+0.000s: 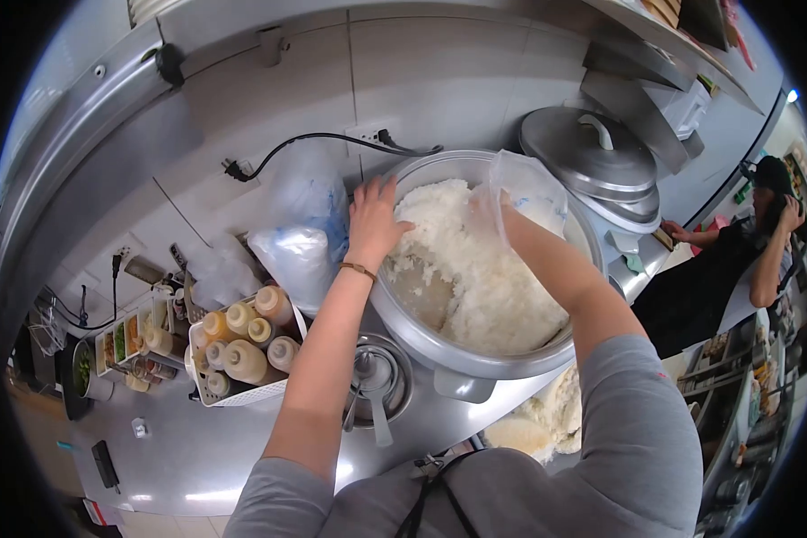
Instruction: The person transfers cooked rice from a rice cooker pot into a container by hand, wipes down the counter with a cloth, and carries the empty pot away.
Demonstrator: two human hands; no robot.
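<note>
Rice (489, 278) lies in the pot (475, 362), rightward of the left hand (374, 222), its fingers spread at the rim, holding nothing; the right hand (503, 212), inside a plastic bag (540, 184), is nearer, finger closure indeterminable.

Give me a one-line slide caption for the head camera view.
Left hand at the rim of a metal pot, right hand inside a clear bag over white rice.

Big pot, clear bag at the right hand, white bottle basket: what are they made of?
Pot: metal, possibly aluminium, satin finish; silvery grey with soft highlights along the rim.
Bag: thin, glossy plastic film; see-through and creased.
Basket: probably moulded plastic, fairly matte; uniform white, perforated wall.
</note>
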